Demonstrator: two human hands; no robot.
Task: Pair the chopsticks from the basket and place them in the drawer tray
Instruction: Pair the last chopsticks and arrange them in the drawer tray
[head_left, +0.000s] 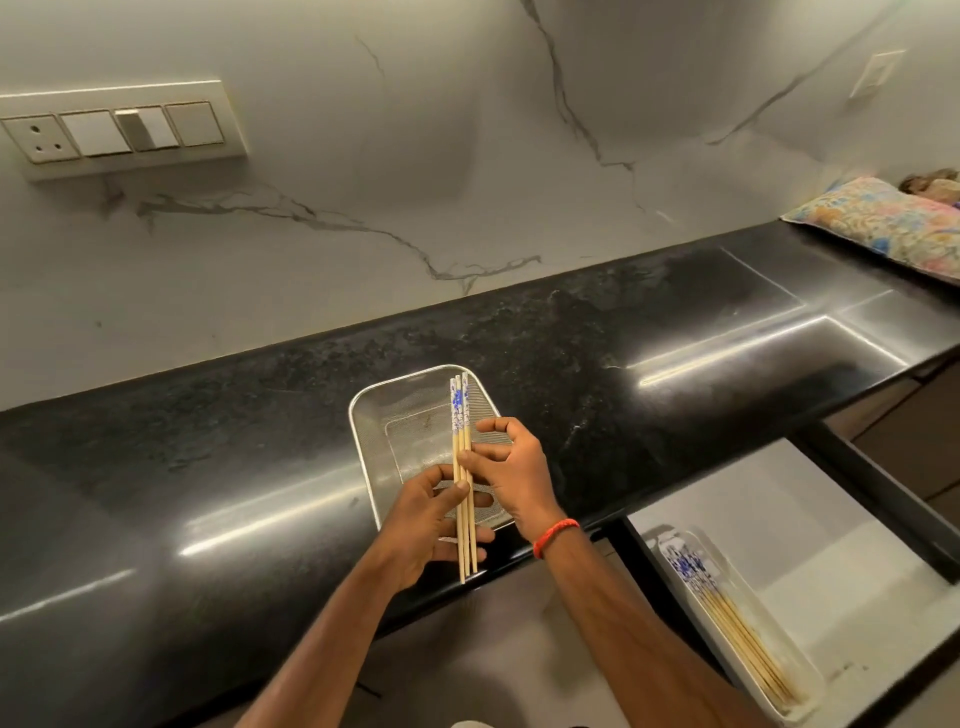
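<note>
Three wooden chopsticks (460, 415) with blue-and-white patterned tops stand nearly upright over the metal mesh basket (384, 415) on the black counter. My left hand (426, 525) grips their lower halves. My right hand (511, 470) touches the sticks from the right with thumb and fingertips, its other fingers spread. The basket looks bare inside. At the lower right, a white tray (802, 670) lies in the open drawer (810, 525) and holds several matching chopsticks (727, 618), patterned ends toward the counter.
The black counter (208, 441) runs from left to right below a marble wall. A switch panel (119, 130) is on the wall at the upper left. A floral cushion (883, 223) lies at the far right end of the counter.
</note>
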